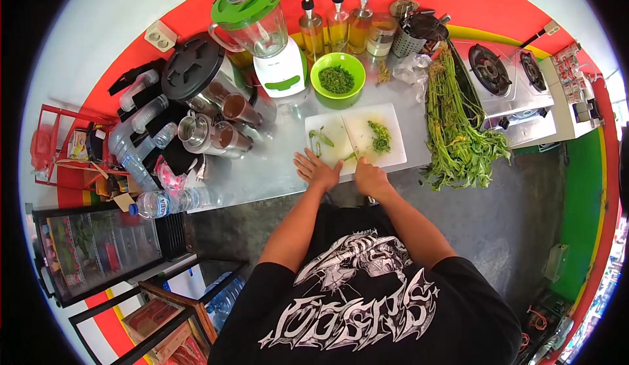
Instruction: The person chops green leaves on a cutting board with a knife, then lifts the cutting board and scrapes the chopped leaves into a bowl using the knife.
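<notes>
A white cutting board (393, 149) lies at the counter's front edge. Chopped green herbs (381, 137) form a small pile on its right part, and a few loose green leaves (320, 137) rest on its left. My left hand (319, 170) is spread flat at the board's lower left corner, holding nothing. At the board's front edge my right hand (371, 179) is closed around a knife, its handle hidden in the fist; the pale blade (350, 135) points away across the board. Behind the board stands a green bowl (339, 100) with chopped herbs in it.
A blender (278, 70), pump bottles (337, 31) and metal cups (216, 137) stand behind and left. To the right lies a big bunch of leafy stalks (455, 126), beside a gas stove (517, 96). Plastic bottles (154, 204) lie at the left end.
</notes>
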### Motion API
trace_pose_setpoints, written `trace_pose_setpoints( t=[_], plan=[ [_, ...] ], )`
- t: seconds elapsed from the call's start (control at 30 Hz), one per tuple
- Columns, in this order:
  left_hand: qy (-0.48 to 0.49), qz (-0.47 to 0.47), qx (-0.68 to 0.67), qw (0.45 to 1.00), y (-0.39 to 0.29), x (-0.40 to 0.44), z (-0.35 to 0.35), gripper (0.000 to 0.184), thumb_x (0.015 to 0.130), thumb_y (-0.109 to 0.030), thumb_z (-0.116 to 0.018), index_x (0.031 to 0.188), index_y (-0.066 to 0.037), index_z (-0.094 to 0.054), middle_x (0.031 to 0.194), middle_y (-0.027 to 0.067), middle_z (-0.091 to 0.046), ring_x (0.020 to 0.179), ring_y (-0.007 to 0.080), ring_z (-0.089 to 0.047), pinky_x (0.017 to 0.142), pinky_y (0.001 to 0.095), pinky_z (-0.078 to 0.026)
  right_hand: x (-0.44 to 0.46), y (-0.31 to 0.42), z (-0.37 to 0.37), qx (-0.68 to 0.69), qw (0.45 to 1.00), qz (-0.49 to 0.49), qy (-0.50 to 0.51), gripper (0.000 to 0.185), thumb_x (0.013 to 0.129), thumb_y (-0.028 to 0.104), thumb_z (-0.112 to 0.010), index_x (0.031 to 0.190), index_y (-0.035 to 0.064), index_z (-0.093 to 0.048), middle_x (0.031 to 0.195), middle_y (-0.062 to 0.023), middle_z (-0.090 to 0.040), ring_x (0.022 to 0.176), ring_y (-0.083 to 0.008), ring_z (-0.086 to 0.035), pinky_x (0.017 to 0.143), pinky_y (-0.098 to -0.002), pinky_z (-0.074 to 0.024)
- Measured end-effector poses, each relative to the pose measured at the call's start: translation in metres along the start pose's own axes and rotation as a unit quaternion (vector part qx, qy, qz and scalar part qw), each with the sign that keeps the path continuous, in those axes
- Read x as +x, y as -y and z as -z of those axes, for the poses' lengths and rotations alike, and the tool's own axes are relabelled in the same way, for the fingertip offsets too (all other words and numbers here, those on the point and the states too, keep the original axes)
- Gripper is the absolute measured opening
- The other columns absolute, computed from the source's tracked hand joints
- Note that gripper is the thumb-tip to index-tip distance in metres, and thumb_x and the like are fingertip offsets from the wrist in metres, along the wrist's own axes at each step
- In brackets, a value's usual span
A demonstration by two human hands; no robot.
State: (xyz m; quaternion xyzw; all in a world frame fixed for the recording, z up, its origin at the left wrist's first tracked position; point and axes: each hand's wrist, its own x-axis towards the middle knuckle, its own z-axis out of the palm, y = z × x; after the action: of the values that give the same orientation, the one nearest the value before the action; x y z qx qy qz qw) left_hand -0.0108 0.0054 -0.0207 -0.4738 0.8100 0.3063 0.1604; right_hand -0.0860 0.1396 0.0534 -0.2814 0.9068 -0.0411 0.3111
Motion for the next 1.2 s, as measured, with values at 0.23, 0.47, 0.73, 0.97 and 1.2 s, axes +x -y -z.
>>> trace_pose_setpoints(
  t=[0.23,0.47,0.73,0.97,1.2],
  plan=[
    [-0.001,-0.003,-0.014,1.000,0.000,0.000,0.000,0.134,0.077,-0.072,-0.064,0.152,-0.001,0.021,0.155,0.0318,0.029,0.144,0.0476,0.028,0.116,0.0578,0.009,0.008,-0.001,0.003,-0.002,1.000,0.003,0.005,0.031,0.086,0.009,-0.061,0.112,-0.0017,-0.047,0.099,-0.0251,-0.070,0.096,-0.0403,-0.070,0.082,-0.0466,-0.0570],
    [0.001,0.000,-0.030,1.000,-0.003,-0.004,0.004,0.134,0.076,-0.073,-0.064,0.153,-0.001,0.020,0.156,0.0310,0.029,0.144,0.0466,0.028,0.116,0.0570,0.011,0.010,-0.005,-0.016,0.033,0.999,-0.016,-0.004,0.025,0.089,0.012,-0.056,0.109,-0.0012,-0.048,0.098,-0.0266,-0.070,0.095,-0.0417,-0.070,0.081,-0.0492,-0.0565],
    [-0.009,-0.006,-0.010,1.000,-0.002,-0.005,0.003,0.132,0.078,-0.072,-0.062,0.152,0.000,0.019,0.155,0.0326,0.028,0.144,0.0486,0.026,0.116,0.0576,0.010,0.006,-0.004,-0.010,0.037,0.999,0.005,-0.017,0.027,0.089,0.012,-0.055,0.111,-0.0021,-0.046,0.093,-0.0282,-0.069,0.090,-0.0444,-0.070,0.078,-0.0515,-0.0566],
    [-0.002,0.001,-0.005,1.000,-0.005,-0.006,0.004,0.129,0.080,-0.072,-0.060,0.153,-0.001,0.020,0.156,0.0295,0.029,0.144,0.0461,0.029,0.117,0.0572,0.011,0.015,-0.002,-0.010,-0.005,0.999,0.048,-0.001,0.028,0.089,0.012,-0.056,0.109,-0.0054,-0.046,0.091,-0.0283,-0.069,0.088,-0.0443,-0.070,0.079,-0.0512,-0.0565],
    [0.008,0.001,-0.012,1.000,-0.005,-0.005,0.007,0.130,0.080,-0.072,-0.060,0.153,0.000,0.020,0.156,0.0300,0.029,0.144,0.0468,0.029,0.116,0.0589,0.011,0.007,0.000,-0.013,0.023,1.000,-0.005,0.014,0.029,0.088,0.009,-0.058,0.113,-0.0024,-0.048,0.100,-0.0279,-0.069,0.096,-0.0419,-0.070,0.082,-0.0482,-0.0569]
  ],
)
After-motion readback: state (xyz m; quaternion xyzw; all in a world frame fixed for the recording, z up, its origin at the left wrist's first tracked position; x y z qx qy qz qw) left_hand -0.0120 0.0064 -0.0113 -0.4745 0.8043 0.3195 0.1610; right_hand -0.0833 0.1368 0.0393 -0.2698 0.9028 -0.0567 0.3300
